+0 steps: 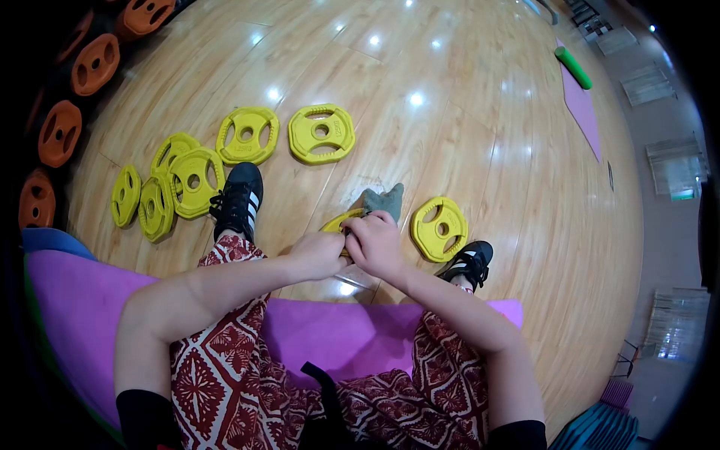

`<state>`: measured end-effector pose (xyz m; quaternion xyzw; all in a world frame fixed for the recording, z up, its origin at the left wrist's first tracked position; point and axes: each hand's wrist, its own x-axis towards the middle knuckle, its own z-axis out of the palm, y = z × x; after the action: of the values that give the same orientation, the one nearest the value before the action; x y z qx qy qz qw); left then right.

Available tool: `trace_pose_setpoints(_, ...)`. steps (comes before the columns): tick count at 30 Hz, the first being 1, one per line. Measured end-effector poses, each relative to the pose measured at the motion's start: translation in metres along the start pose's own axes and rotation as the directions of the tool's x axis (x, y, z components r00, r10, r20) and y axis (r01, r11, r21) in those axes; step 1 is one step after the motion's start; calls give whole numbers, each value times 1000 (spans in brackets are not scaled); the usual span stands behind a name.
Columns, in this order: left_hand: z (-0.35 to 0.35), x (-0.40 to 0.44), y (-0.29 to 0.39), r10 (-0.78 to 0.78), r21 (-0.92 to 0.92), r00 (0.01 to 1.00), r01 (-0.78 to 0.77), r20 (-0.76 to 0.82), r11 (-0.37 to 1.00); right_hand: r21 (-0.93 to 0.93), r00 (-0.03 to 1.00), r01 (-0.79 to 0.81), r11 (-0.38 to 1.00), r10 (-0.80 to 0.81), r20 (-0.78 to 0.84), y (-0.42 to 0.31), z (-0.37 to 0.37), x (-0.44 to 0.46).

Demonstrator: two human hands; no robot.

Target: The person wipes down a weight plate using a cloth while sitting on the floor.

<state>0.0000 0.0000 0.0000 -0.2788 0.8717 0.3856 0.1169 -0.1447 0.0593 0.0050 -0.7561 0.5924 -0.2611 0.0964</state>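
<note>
Between my feet, a yellow weight plate (339, 220) is mostly hidden behind my two hands. My left hand (318, 255) is closed at the plate's near left side, its fingers curled round the edge. Right beside it, my right hand (375, 241) is closed, with a grey-green cloth (385, 201) sticking out beyond its fingers against the plate. The hands touch or nearly touch each other. Just to the right, another yellow plate (439, 229) lies flat on the floor, near my right shoe (469, 262).
Several yellow plates (196, 182) lie on the wooden floor around my left shoe (240, 199), some overlapping. Two more lie farther out, one a yellow plate (322, 133). Orange plates (60, 133) stand racked at left. Under me is a purple mat (337, 330); a green roller (574, 67) lies far right.
</note>
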Motion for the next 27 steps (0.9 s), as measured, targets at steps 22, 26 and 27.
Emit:
trace_pose_setpoints(22,-18,5,1,-194,-296,965,135,-178,946,604,890,-457,653,328,318,41,10,59)
trace_pose_setpoints(26,-21,3,-1,-220,-341,961,152,-169,928,593,860,-509,624,338,383,37,8,66)
trace_pose_setpoints(27,-22,3,-3,-225,-365,961,155,-158,918,592,859,-510,624,338,385,36,7,68)
